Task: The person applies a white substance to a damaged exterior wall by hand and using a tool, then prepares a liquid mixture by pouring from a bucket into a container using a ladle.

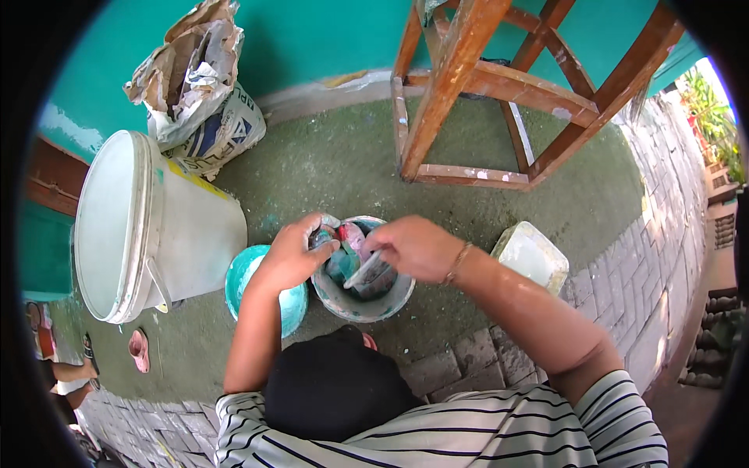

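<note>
In front of me stands a round, paint-stained bucket (367, 313) with crumpled green, pink and grey material (342, 267) inside it. My left hand (298, 248) is at the bucket's left rim, fingers curled around part of that material; its exact kind is unclear. Over the right side of the bucket, my right hand (413, 248) grips a flat, pale scraper-like tool (362, 273), which slants down into the opening. Its lower end and the bucket's bottom are partly hidden. Just left of the bucket, partly behind my left forearm, sits a teal bowl (293, 309) with whitish stains.
A large white bucket (199, 222) with a lid stands at left, before a torn paper sack (222, 132). A wooden stool frame (499, 78) is at the back right. A pale rectangular container (534, 257) lies beyond my right forearm. Another person's foot (87, 363) and a pink sandal (139, 351) appear at left.
</note>
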The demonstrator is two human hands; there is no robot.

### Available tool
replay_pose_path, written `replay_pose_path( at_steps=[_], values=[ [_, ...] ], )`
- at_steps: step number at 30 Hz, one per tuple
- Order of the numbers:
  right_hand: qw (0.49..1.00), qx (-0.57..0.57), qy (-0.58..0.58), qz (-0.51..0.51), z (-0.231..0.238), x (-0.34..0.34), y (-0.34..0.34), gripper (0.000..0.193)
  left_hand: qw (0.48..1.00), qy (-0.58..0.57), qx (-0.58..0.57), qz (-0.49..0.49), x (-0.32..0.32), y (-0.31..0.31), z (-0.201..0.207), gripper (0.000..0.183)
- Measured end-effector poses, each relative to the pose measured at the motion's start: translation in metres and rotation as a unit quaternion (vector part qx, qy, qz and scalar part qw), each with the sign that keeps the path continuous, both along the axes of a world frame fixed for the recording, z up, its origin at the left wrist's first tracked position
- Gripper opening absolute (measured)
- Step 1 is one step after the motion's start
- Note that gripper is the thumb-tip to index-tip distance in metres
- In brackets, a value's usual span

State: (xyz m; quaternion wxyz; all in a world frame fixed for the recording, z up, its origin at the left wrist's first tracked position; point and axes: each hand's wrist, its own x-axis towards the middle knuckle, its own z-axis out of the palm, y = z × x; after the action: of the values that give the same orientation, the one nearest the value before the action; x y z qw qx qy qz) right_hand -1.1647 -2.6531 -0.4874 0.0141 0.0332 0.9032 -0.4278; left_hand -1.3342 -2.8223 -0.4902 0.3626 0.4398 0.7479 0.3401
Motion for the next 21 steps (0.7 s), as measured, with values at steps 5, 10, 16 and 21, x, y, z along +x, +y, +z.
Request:
replay_pose_path(
  at_steps=[5, 10, 16, 21],
  values=[
    [0.976, 0.128, 0.003, -0.175, -0.006, 0.006, -0.011, 0.023, 0.983, -0.151, 0.064, 0.081, -0.002, -0.019, -0.014, 0.048],
    [0.952, 0.007, -0.244, -0.183, -0.018, 0.021, 0.007, 0.046, 0.996, 0.004, 0.043, -0.079, 0.008, -0.024, -0.003, 0.055],
    [0.901, -0.239, -0.309, -0.191, -0.052, 0.036, 0.007, 0.043, 0.961, -0.247, 0.125, -0.012, 0.004, -0.017, -0.002, 0.035],
    [0.888, -0.212, -0.338, -0.227, -0.056, 0.032, 0.023, 0.034, 0.969, -0.244, -0.019, 0.006, 0.005, -0.019, -0.031, 0.040]
  ],
)
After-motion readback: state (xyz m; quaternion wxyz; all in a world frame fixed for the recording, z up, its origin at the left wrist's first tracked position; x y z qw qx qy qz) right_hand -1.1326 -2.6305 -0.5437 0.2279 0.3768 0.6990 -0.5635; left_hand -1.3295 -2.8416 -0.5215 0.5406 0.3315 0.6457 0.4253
